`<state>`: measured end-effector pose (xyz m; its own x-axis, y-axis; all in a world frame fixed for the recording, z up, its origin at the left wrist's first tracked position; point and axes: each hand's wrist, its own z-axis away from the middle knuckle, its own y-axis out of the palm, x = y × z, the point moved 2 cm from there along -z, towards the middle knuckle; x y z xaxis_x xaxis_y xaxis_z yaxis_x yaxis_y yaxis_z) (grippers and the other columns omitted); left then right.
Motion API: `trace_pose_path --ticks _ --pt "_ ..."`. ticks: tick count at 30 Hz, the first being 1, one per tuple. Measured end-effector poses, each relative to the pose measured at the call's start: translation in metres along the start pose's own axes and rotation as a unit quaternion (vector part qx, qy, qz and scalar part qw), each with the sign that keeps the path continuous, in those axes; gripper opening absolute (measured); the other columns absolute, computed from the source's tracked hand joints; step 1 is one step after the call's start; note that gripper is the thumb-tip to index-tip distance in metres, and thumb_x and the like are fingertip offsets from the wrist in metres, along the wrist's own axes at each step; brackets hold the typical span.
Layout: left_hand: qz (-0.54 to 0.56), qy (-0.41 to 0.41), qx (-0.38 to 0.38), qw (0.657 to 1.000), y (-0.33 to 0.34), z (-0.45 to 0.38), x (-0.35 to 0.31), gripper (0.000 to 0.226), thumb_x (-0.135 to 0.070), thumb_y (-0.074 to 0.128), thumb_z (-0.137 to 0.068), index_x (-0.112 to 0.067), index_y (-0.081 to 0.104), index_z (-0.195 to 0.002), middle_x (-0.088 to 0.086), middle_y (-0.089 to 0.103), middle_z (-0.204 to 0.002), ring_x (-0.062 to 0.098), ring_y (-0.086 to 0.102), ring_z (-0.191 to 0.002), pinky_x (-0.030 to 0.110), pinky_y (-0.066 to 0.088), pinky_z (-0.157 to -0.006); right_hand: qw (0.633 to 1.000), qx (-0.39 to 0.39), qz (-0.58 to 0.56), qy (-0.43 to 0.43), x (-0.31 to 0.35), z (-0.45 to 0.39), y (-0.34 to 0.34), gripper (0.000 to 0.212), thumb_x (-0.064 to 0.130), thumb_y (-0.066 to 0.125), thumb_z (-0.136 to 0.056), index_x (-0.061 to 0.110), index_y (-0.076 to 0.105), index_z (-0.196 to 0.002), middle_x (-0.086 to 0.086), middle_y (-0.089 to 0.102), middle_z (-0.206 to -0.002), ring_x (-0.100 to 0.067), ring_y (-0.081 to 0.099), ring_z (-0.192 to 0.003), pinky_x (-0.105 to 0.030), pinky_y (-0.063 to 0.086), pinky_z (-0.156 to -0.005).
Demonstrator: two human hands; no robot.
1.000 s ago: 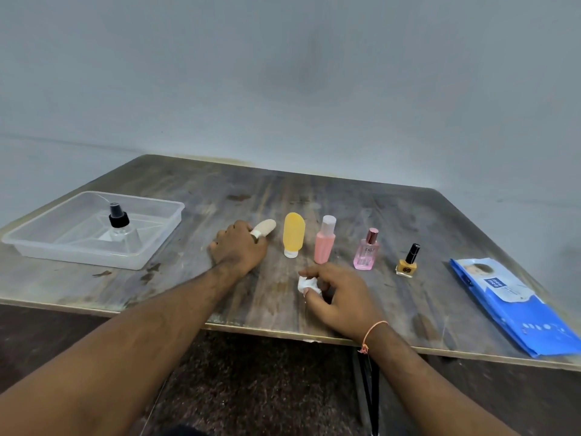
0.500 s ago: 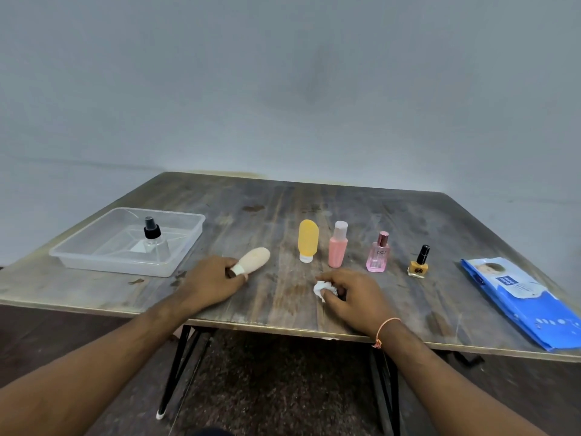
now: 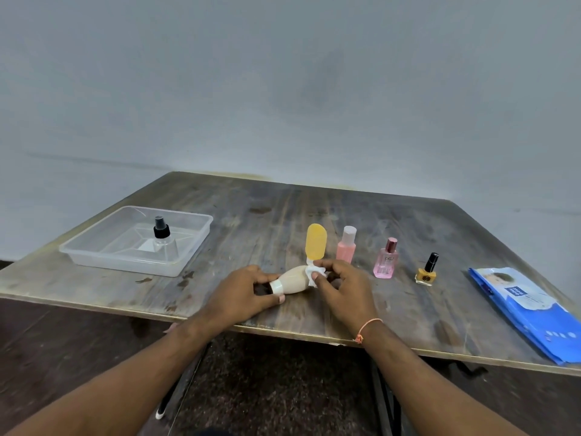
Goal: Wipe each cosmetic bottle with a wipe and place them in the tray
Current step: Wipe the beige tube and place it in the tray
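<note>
My left hand (image 3: 243, 292) grips the capped end of a beige tube bottle (image 3: 292, 280), held sideways just above the table near its front edge. My right hand (image 3: 341, 286) pinches a crumpled white wipe (image 3: 314, 273) against the tube's rounded far end. Behind them stand a yellow tube bottle (image 3: 316, 242), a pink bottle with a clear cap (image 3: 346, 248), a pink perfume bottle (image 3: 386, 261) and a yellow nail polish (image 3: 427, 272). The clear plastic tray (image 3: 94, 243) at the left holds a clear spray bottle with a black cap (image 3: 163, 236).
A blue pack of wipes (image 3: 528, 306) lies at the table's right edge. The wooden table (image 3: 276, 215) stands against a grey wall, with dark floor in front of it.
My left hand has brought the beige tube toward the middle and lifted it. My right hand has raised the wipe off the table and set it against the tube's end.
</note>
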<state>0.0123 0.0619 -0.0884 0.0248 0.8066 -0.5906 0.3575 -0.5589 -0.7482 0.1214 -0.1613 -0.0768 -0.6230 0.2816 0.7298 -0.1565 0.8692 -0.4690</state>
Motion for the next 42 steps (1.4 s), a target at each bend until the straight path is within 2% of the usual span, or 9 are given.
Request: trace_pose_path --ticks 3,7,12,16,19,24,30,39,42 --pt "0.006 -0.003 -0.007 1.0 0.001 0.0 0.002 0.05 -0.053 0.085 -0.085 -0.066 0.063 -0.127 -0.007 0.063 -0.09 0.007 0.062 -0.082 0.04 0.055 -0.078 0.995 0.0 0.09 -0.045 0.001 -0.004 0.007 0.015 0.03 0.075 -0.097 0.029 0.079 -0.112 0.02 0.072 -0.101 -0.002 0.065 -0.09 -0.018 0.051 -0.078" --pt "0.002 0.019 -0.007 1.0 0.005 -0.001 0.008 0.051 -0.054 0.083 -0.086 -0.078 0.055 -0.12 -0.01 0.061 -0.09 0.006 0.062 -0.083 0.035 0.053 -0.074 0.985 -0.004 0.163 -0.058 -0.006 -0.008 0.013 0.019 0.033 0.072 -0.099 0.025 0.081 -0.113 0.009 0.072 -0.102 -0.013 0.066 -0.093 -0.027 0.051 -0.078" --pt "-0.017 0.026 -0.013 0.999 0.007 -0.001 0.008 0.052 -0.051 0.082 -0.089 -0.054 0.065 -0.137 -0.012 0.056 -0.087 0.007 0.06 -0.083 0.033 0.05 -0.072 0.978 0.018 0.188 -0.083 -0.006 -0.008 0.017 0.021 0.033 0.067 -0.102 0.023 0.08 -0.115 0.005 0.071 -0.101 -0.019 0.067 -0.094 -0.03 0.051 -0.077" --pt "-0.026 0.032 -0.022 0.999 0.008 0.0 0.009 0.05 -0.054 0.081 -0.088 -0.05 0.068 -0.137 -0.013 0.055 -0.086 0.007 0.059 -0.081 0.03 0.048 -0.07 0.96 0.064 0.202 -0.185 0.004 0.002 0.025 0.021 0.034 0.066 -0.098 0.024 0.08 -0.109 0.006 0.072 -0.1 -0.022 0.067 -0.093 -0.041 0.057 -0.077" --pt "-0.022 0.035 -0.027 0.999 0.008 0.001 0.008 0.05 -0.054 0.081 -0.089 -0.05 0.068 -0.136 -0.011 0.054 -0.085 0.009 0.058 -0.08 0.032 0.048 -0.069 0.94 0.059 0.217 -0.256 0.007 0.006 0.024 0.016 0.033 0.071 -0.096 0.025 0.081 -0.105 0.007 0.072 -0.097 -0.018 0.065 -0.091 -0.033 0.053 -0.076" --pt "-0.029 0.041 -0.032 0.998 0.007 0.001 0.004 0.05 -0.05 0.081 -0.09 -0.05 0.066 -0.138 -0.01 0.052 -0.084 0.01 0.057 -0.079 0.032 0.046 -0.068 0.948 0.013 0.263 -0.177 0.004 0.002 0.024 0.027 0.038 0.056 -0.1 0.023 0.079 -0.102 0.004 0.071 -0.096 -0.027 0.064 -0.086 -0.044 0.057 -0.068" --pt "-0.038 0.055 -0.044 0.997 0.006 0.003 0.003 0.054 -0.05 0.081 -0.09 -0.044 0.067 -0.141 -0.013 0.051 -0.085 0.007 0.056 -0.08 0.021 0.039 -0.064 0.965 0.002 0.245 -0.089 0.007 -0.005 0.029 0.021 0.028 0.062 -0.104 0.019 0.078 -0.114 -0.001 0.072 -0.105 -0.028 0.063 -0.098 -0.042 0.054 -0.081" --pt "-0.017 0.042 -0.066 0.997 0.006 0.006 0.003 0.052 -0.05 0.087 -0.084 -0.041 0.073 -0.133 -0.01 0.057 -0.085 0.008 0.059 -0.079 0.022 0.044 -0.065 0.954 0.081 0.199 -0.208 0.016 0.002 0.043 0.019 0.03 0.061 -0.102 0.024 0.077 -0.11 0.008 0.07 -0.105 -0.016 0.064 -0.094 -0.034 0.052 -0.078" --pt "-0.012 0.048 -0.075 0.996 0.005 0.007 0.002 0.052 -0.048 0.088 -0.083 -0.042 0.072 -0.132 -0.011 0.056 -0.083 0.009 0.059 -0.08 0.018 0.04 -0.063 0.954 0.066 0.218 -0.197 0.018 0.003 0.041 0.019 0.033 0.06 -0.103 0.026 0.076 -0.11 0.01 0.069 -0.102 -0.018 0.064 -0.091 -0.035 0.051 -0.073"
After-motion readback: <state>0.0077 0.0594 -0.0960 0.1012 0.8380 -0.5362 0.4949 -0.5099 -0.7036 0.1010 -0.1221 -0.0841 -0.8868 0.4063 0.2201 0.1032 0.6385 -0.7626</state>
